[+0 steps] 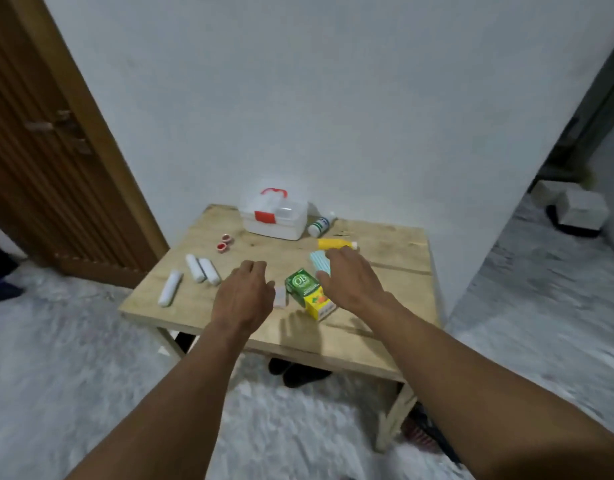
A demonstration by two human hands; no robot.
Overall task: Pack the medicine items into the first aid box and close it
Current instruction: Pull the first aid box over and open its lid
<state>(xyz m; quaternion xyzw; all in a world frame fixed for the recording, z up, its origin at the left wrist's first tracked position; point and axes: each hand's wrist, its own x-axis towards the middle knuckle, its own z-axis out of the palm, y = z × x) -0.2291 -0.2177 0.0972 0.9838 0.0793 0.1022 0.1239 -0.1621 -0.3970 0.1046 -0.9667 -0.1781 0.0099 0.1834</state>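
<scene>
A small first aid box [274, 220] sits at the far edge of a low wooden table [385, 268], close to a white wall. Just to its right a white bottle with a green label [320, 226] lies on its side. Nearer the viewer lies a yellow tube [335, 244], then a pale blue striped pack [317, 259], then a green and yellow carton [307, 296] tilted near the front. Left of the box are two tiny red-lidded pots [224, 243], and further left three white rolls [203, 270] lie flat, one set apart.

Two bare hands reach over the table, apart, holding nothing. The left hand [245, 292] hovers with loosely bent fingers beside a small pale item [280, 297]. The right hand [350, 278] spreads relaxed fingers over the blue pack, partly hiding it. Both hands are between the viewer and the box.

The box is white with a translucent lid that is down, a red handle on top and a red latch at the front. A brown door [39, 150] stands to the left, and dark shoes [298, 372] lie under the table.
</scene>
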